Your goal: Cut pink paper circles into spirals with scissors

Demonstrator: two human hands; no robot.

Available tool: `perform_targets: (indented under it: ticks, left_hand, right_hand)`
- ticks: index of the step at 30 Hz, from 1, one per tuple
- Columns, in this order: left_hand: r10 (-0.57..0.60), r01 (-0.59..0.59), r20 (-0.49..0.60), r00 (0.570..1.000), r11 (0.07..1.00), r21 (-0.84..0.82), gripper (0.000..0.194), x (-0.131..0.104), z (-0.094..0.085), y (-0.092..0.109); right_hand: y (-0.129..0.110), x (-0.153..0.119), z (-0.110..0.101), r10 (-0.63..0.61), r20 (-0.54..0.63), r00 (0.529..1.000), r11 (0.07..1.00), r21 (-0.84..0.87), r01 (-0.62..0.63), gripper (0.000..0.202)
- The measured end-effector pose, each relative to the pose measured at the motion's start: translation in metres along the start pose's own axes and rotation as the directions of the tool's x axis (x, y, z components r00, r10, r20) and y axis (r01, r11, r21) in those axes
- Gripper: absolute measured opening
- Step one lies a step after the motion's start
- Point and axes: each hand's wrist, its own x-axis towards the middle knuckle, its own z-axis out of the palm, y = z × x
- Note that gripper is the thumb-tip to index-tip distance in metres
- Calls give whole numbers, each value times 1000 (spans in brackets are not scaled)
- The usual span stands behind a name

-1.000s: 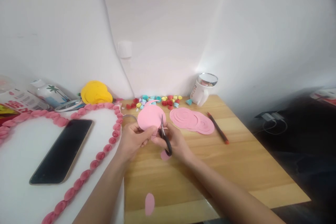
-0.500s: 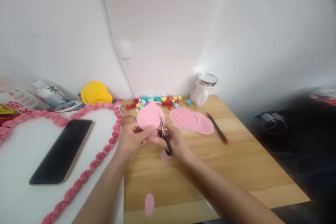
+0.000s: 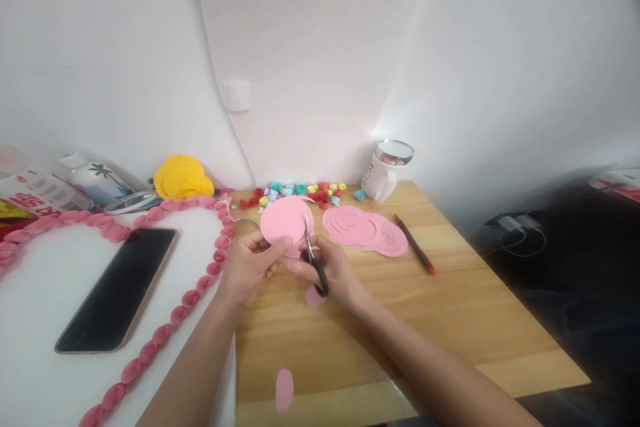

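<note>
My left hand (image 3: 254, 265) pinches the lower left edge of a round pink paper piece (image 3: 283, 221), held above the wooden table. A thin cut strip curls up at the paper's top. In my right hand (image 3: 336, 271) are black-handled scissors (image 3: 319, 267), fingers wrapped through the loops. Their blades point away from me and lie over the paper's right side. Beneath my right hand a small pink scrap (image 3: 315, 296) shows in part. An oval pink scrap (image 3: 285, 389) lies nearer to me.
Pink paper spirals (image 3: 350, 225), a red-and-black pen (image 3: 415, 245), a white mug (image 3: 386, 170) and several small coloured paper rolls (image 3: 300, 191) lie beyond my hands. On the left, a white board (image 3: 165, 280) edged with pink paper roses (image 3: 161, 334) bears a phone (image 3: 117, 290).
The pink paper has turned slightly, and the curled strip at its top now reaches further right. Both hands stay almost in place, still holding the paper and scissors.
</note>
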Motion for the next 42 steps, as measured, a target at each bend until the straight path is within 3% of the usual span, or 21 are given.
perform_targets:
  ticks: [7,13,26,42]
  left_hand:
    - [-17,17,-4,1000,999,-40,18,-3,3,5]
    - [-51,52,-20,998,998,36,27,-1,5,0]
    - [-34,34,-6,999,991,131,27,-4,2,1]
    - [-29,31,-29,999,995,92,24,-2,0,-1]
  right_hand:
    - [-1,-1,0,11,21,1000,1000,28,-11,48]
    - [1,-1,3,17,43,999,1000,16,-18,50]
    - [2,1,1,-84,45,995,996,20,83,49]
    - [-2,0,1,-26,20,999,1000,8,26,49]
